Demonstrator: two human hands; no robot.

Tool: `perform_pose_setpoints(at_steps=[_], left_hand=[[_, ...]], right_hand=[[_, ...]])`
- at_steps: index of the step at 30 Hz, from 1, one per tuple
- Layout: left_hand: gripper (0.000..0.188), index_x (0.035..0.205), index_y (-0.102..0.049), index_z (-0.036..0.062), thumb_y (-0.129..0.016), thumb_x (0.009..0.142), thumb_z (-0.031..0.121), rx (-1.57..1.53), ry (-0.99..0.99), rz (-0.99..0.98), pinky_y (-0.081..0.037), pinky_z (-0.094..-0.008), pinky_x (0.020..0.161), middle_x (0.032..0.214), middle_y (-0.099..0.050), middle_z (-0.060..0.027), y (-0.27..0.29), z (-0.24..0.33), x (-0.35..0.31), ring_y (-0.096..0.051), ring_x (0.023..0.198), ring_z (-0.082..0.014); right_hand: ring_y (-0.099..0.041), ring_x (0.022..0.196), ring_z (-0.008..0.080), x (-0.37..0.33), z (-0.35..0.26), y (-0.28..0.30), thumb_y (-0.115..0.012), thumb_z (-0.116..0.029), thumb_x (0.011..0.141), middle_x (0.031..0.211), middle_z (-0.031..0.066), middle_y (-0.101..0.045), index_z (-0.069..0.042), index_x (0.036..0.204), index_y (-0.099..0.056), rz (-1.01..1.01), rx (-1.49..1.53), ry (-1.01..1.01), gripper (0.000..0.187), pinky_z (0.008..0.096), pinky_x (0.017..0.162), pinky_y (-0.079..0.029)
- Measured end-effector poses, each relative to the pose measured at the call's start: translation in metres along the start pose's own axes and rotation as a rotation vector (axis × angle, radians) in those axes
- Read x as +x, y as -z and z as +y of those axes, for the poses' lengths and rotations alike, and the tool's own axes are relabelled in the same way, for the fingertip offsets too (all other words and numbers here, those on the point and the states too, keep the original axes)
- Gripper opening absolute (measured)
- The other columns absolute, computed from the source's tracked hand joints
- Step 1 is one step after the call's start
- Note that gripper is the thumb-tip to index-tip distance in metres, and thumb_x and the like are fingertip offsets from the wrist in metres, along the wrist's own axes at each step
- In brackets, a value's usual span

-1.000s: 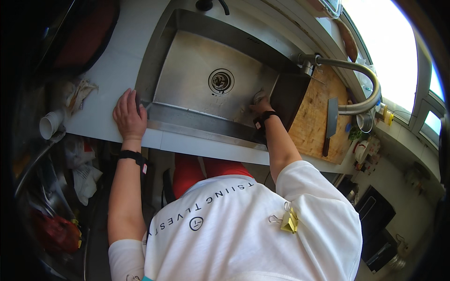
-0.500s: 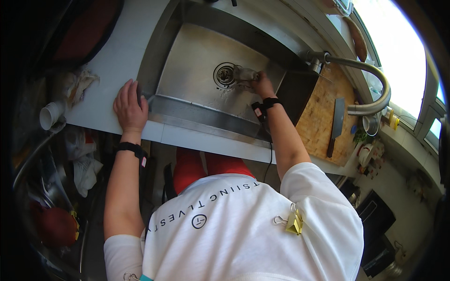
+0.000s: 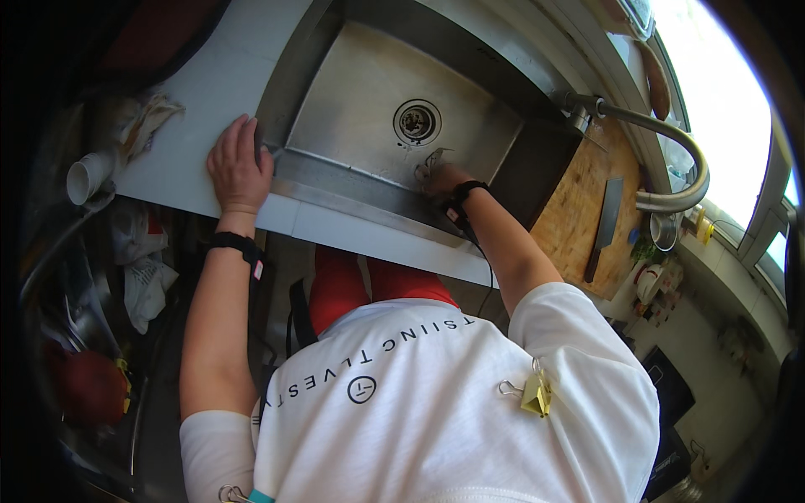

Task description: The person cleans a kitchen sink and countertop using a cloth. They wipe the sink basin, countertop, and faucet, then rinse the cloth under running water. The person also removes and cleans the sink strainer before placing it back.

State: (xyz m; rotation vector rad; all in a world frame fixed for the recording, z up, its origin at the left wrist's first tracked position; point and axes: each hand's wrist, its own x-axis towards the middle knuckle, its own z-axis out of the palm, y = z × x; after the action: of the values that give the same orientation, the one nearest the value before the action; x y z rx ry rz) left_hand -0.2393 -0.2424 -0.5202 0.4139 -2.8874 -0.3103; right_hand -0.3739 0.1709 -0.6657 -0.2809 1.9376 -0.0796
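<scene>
The right hand (image 3: 442, 178) was at the right wall of the sink (image 3: 470, 63) one second ago; half a second ago it was reaching beside the drain (image 3: 417, 122); now it is pulled back toward the near wall, apart from the drain, holding a scrubber (image 3: 429, 161) against the basin floor.
</scene>
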Motion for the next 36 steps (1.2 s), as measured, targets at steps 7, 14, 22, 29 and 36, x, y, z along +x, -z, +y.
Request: perform_pose_setpoints(at_steps=[7,14,22,29,36], left_hand=[[0.050,0.129,-0.050,0.0145,-0.062,0.080,0.017,0.003,0.005,-0.005,-0.034,-0.0437,0.103,0.136,-0.046,-0.0006,0.002,0.000,0.000,-0.045,0.125,-0.0234],[0.050,0.129,-0.051,0.0146,-0.062,0.080,0.017,-0.015,0.006,0.006,-0.035,-0.0431,0.103,0.135,-0.047,-0.0012,0.002,0.000,-0.001,-0.045,0.124,-0.0231],[0.049,0.127,-0.052,0.0140,-0.062,0.080,0.016,-0.009,0.006,0.005,-0.035,-0.0434,0.102,0.134,-0.048,-0.0017,0.003,0.001,-0.001,-0.046,0.123,-0.0239],[0.050,0.127,-0.051,0.0141,-0.063,0.079,0.017,-0.028,0.011,0.012,-0.035,-0.0438,0.102,0.134,-0.048,-0.0016,0.003,0.001,0.001,-0.046,0.123,-0.0241],[0.050,0.127,-0.051,0.0146,-0.063,0.079,0.017,-0.027,0.022,0.008,-0.035,-0.0439,0.102,0.134,-0.047,-0.0015,0.004,0.000,0.000,-0.046,0.123,-0.0238]], right_hand=[[-0.068,0.074,0.0258,-0.009,-0.068,0.059,-0.072,-0.027,0.078,0.087,0.0145,-0.068,0.007,0.106,-0.061,0.144,0.760,0.025,0.045,0.0386,0.057,-0.058],[-0.069,0.079,0.0256,-0.066,-0.091,0.080,-0.069,-0.032,0.074,0.091,0.0145,-0.070,-0.003,0.114,-0.059,0.176,0.436,0.177,0.050,0.0357,0.070,-0.053],[-0.064,0.095,0.0345,-0.019,-0.190,0.026,-0.063,-0.037,0.084,0.104,0.0156,-0.066,-0.014,0.121,-0.054,0.097,-0.338,0.672,0.044,0.0453,0.078,-0.051],[-0.065,0.092,0.0357,0.013,-0.154,0.039,-0.059,-0.040,0.085,0.103,0.0149,-0.066,-0.020,0.119,-0.052,0.343,-0.336,0.490,0.040,0.0462,0.075,-0.052],[-0.064,0.090,0.0383,-0.030,-0.064,0.081,-0.065,-0.028,0.080,0.099,0.0172,-0.066,-0.015,0.116,-0.056,0.585,-0.080,0.305,0.039,0.0472,0.075,-0.051]])
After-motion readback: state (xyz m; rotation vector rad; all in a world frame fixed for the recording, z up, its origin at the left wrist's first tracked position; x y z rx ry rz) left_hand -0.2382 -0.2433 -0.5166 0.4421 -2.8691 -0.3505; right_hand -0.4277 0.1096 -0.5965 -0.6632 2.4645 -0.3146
